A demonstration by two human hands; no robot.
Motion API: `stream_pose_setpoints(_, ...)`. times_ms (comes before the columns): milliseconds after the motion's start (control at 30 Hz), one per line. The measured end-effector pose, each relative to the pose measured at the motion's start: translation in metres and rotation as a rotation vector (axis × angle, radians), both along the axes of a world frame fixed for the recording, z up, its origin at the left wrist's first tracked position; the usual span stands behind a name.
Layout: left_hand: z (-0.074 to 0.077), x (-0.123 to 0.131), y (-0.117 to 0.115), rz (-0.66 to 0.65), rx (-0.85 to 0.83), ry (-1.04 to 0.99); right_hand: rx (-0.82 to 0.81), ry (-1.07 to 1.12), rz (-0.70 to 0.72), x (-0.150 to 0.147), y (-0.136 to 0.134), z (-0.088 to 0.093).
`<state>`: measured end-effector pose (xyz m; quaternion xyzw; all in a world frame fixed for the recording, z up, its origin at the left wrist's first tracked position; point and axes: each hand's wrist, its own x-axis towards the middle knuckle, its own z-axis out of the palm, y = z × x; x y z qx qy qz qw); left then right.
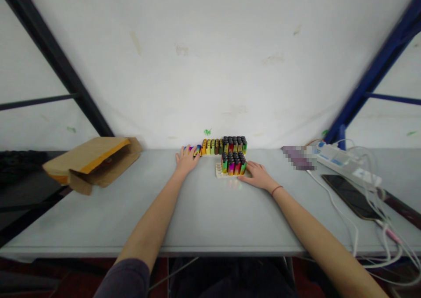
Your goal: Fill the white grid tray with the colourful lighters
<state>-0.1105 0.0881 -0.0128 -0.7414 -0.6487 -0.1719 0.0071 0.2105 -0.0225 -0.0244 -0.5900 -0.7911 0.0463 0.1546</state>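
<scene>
Several colourful lighters (217, 146) with black caps stand in a row against the white wall at the back of the grey table (197, 219). My left hand (186, 159) lies on the left end of that row, fingers stretched over a lighter. In front of the row a white tray (219, 171) holds more upright lighters (233, 163). My right hand (258, 175) rests flat on the table, touching the tray's right side, fingers apart.
An open brown cardboard box (92, 162) lies on its side at the left. At the right sit a white power strip (342, 162), a dark phone (351, 196) and several loose white cables (368, 227). Dark metal frame bars rise at both sides.
</scene>
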Motion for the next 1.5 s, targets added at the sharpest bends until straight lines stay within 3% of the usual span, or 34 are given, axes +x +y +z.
stream_pose_setpoints(200, 0.004, -0.011, 0.025, -0.183, -0.133, 0.069, -0.006, 0.002, 0.0, 0.0, -0.001, 0.0)
stream_pose_setpoints(667, 0.003, -0.017, 0.023, -0.161, -0.079, 0.015, -0.003, -0.007, -0.008, 0.001, 0.0, -0.001)
stream_pose_setpoints(1067, -0.008, -0.037, 0.035, -0.183, -0.166, 0.136, -0.012, -0.001, -0.009, 0.0, -0.002, 0.001)
stream_pose_setpoints(1267, -0.009, -0.047, 0.021, -0.156, -0.183, 0.167, -0.012, 0.001, -0.007, 0.001, -0.001, 0.0)
stream_pose_setpoints(1500, -0.008, -0.044, -0.019, -0.15, -0.205, 0.201, -0.005, -0.012, -0.003, 0.002, 0.0, -0.002)
